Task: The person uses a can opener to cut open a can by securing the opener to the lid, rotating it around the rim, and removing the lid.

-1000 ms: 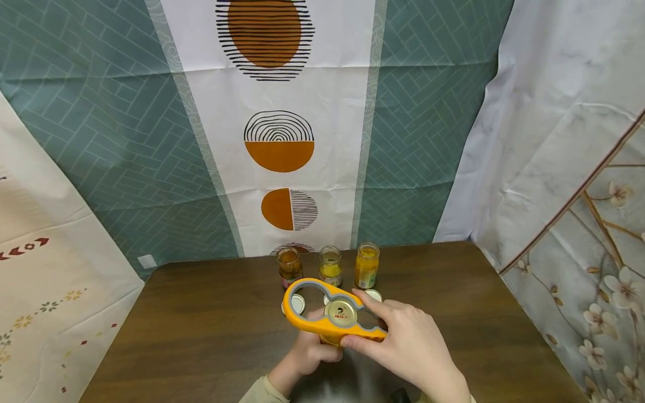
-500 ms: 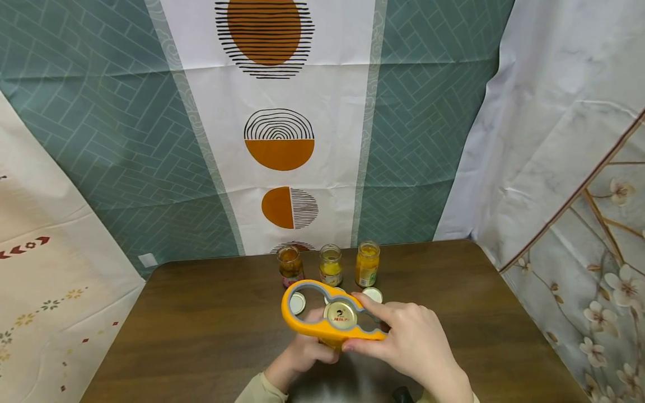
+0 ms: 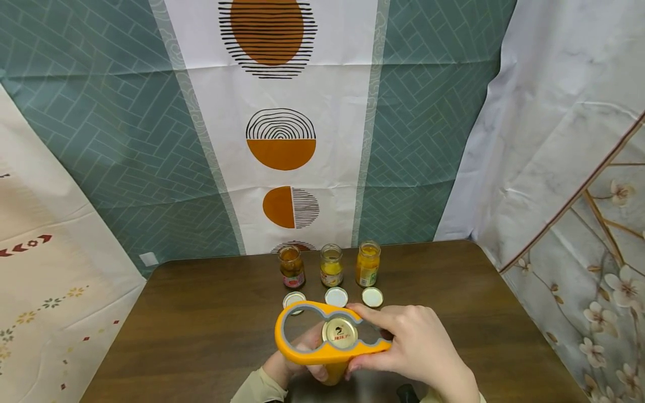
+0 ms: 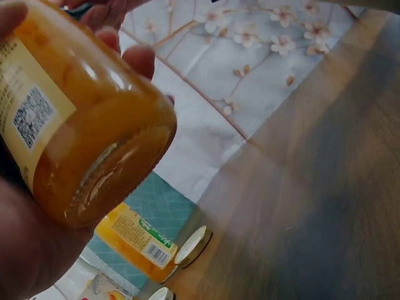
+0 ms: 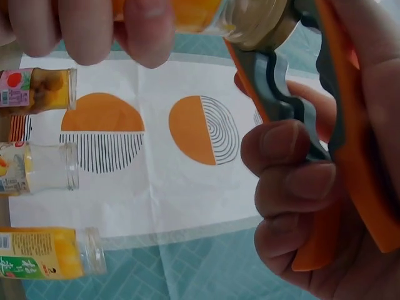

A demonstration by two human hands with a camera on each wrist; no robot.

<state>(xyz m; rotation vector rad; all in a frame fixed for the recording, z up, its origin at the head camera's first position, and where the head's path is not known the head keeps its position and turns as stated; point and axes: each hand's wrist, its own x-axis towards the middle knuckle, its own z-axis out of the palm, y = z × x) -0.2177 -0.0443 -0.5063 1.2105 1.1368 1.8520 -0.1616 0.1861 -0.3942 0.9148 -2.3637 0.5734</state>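
A glass jar (image 4: 106, 125) of orange contents, with a gold lid (image 3: 340, 332), is held up over the table. My left hand (image 4: 44, 250) grips it round the body, partly hidden beneath the opener in the head view. Fitted about the lid is an orange and grey jar opener (image 3: 302, 356), its notched inner edges against the lid's sides. My right hand (image 3: 415, 341) squeezes the opener's two handles, fingers curled round one and thumb side along the other, as the right wrist view shows.
Three open jars stand at the table's back: a brown one (image 3: 291, 268), a half-full yellow one (image 3: 331, 267) and a fuller orange one (image 3: 368, 265). Before them lie loose lids, left (image 3: 294, 300), middle (image 3: 336, 296) and right (image 3: 372, 297). Patterned cloths hang behind the wooden table (image 3: 201, 324).
Both hands have come down toward the body with the jar and jar opener. The opener's far end has swung nearer, and the lids on the table show more fully.
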